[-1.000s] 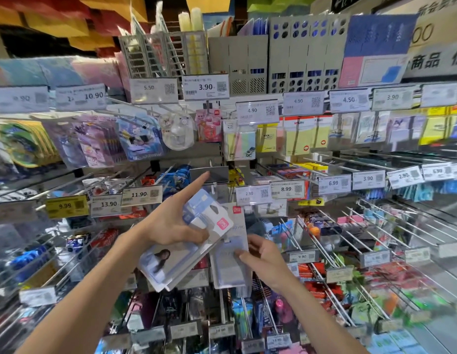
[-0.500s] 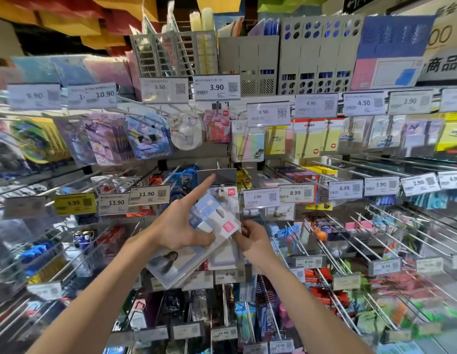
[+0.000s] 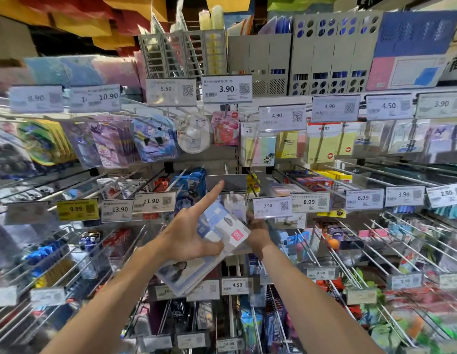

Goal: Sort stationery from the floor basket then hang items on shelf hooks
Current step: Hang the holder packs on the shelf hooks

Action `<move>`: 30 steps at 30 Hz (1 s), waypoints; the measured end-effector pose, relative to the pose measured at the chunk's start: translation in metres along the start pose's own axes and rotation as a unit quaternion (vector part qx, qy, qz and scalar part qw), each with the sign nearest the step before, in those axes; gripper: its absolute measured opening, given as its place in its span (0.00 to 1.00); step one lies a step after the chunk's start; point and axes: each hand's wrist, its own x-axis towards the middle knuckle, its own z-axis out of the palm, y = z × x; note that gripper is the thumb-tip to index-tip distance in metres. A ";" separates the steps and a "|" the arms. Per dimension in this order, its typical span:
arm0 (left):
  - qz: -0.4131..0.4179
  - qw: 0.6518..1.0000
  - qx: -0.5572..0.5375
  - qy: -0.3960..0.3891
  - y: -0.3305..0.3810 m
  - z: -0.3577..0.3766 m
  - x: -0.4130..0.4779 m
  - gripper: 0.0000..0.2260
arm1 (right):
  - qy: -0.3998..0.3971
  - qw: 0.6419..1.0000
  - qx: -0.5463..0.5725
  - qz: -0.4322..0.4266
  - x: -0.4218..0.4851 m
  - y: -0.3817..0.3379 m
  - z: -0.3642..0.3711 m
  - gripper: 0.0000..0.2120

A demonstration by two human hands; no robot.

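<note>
Shelf price tag (image 3: 272,206) — 2.90 — beside packets (image 3: 217,233)

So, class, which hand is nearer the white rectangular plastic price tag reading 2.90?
Right. The right hand sits just below the left end of the white 2.90 price tag. The left hand, gripping blue-and-white blister packets, is farther off, down to the tag's left.

Fingers of right hand (image 3: 258,233) mostly hidden behind tilted packets (image 3: 222,236)
</note>
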 end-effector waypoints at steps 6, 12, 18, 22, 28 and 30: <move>-0.013 0.999 0.019 0.029 -0.002 0.002 -0.001 0.52 | 0.061 0.988 -0.113 -0.083 -0.012 0.009 0.003 0.06; -0.024 0.999 0.024 0.032 0.006 0.004 -0.003 0.52 | -0.244 0.956 -0.007 -0.160 -0.064 0.020 -0.017 0.15; -0.022 0.999 0.008 0.047 0.004 0.007 -0.001 0.53 | -0.284 0.935 0.085 -0.194 -0.093 0.012 -0.017 0.15; -0.011 0.999 0.016 0.027 0.006 0.003 -0.005 0.51 | -0.273 0.931 0.117 -0.211 -0.102 0.014 -0.019 0.15; 0.009 0.998 0.066 0.007 0.011 0.001 -0.010 0.52 | -0.246 0.936 0.136 -0.212 -0.108 0.020 -0.028 0.13; 0.013 0.996 0.086 0.002 0.011 -0.001 -0.009 0.53 | -0.232 0.942 0.129 -0.205 -0.108 0.022 -0.031 0.12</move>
